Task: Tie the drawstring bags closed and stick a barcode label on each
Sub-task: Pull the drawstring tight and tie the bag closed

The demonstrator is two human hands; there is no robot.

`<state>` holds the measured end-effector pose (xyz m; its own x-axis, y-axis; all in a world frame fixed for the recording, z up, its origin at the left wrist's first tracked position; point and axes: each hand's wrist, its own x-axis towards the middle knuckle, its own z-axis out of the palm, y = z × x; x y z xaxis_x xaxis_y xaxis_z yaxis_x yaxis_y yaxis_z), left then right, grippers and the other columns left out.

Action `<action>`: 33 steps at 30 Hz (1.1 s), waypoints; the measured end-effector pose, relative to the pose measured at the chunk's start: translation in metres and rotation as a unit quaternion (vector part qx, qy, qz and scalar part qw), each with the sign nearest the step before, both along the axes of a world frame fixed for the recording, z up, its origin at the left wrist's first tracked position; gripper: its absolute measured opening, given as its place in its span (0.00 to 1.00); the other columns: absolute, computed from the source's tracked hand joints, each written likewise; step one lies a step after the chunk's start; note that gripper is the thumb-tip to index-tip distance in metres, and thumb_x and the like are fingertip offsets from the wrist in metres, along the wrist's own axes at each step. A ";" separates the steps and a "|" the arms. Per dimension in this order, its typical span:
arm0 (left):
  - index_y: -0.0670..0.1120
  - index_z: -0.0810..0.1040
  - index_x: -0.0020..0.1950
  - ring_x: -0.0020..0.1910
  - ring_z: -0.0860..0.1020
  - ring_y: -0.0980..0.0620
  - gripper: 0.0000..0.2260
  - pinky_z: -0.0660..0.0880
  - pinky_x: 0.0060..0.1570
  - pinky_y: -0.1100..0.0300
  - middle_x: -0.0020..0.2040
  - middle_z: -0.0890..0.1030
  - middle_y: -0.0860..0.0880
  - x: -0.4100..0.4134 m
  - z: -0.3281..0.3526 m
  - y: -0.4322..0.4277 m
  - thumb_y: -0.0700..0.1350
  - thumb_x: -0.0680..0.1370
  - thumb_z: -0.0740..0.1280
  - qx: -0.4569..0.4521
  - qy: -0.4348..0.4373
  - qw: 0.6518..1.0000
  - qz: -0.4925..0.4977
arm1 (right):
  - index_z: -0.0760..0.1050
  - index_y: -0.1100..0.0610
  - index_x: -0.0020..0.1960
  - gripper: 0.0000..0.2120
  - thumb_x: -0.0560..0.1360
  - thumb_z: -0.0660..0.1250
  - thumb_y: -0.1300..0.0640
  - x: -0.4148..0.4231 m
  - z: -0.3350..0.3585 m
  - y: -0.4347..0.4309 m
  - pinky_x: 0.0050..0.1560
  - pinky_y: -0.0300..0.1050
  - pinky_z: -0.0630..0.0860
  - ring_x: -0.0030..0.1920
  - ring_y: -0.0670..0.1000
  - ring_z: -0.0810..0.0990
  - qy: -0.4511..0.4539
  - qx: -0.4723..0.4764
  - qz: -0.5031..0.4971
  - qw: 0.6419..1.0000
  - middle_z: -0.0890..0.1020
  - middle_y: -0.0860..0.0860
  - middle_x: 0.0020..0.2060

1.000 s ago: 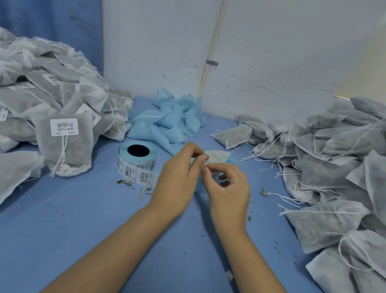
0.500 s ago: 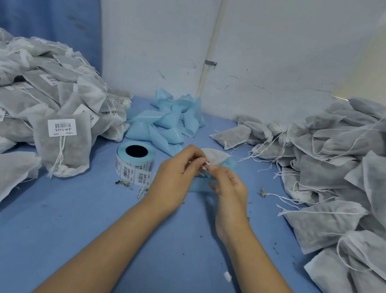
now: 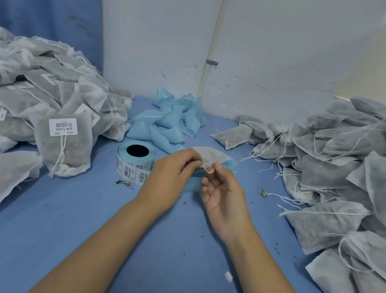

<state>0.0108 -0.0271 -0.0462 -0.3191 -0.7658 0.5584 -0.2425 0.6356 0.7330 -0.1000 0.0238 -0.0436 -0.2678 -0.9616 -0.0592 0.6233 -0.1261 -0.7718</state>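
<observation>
Just beyond grip: bag (image 3: 213,154); left hand (image 3: 172,169), right hand (image 3: 225,199) hold drawstring (image 3: 205,167).

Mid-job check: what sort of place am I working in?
Probably a small packing and labelling bench: a roll of barcode labels, a heap of labelled bags on the left, a heap of unlabelled bags on the right.

The left hand (image 3: 170,170) hides much of the held bag (image 3: 213,153) — the labelled pile (image 3: 29,93) and untied pile (image 3: 361,169) are cropped.
</observation>
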 end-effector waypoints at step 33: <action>0.53 0.74 0.49 0.46 0.75 0.65 0.18 0.70 0.45 0.74 0.46 0.78 0.61 0.001 -0.006 -0.005 0.30 0.71 0.60 0.041 -0.004 0.999 0.003 | 0.72 0.54 0.40 0.06 0.64 0.68 0.58 -0.004 -0.003 0.000 0.25 0.32 0.63 0.21 0.43 0.63 -0.068 -0.025 0.043 0.996 0.78 0.46 0.31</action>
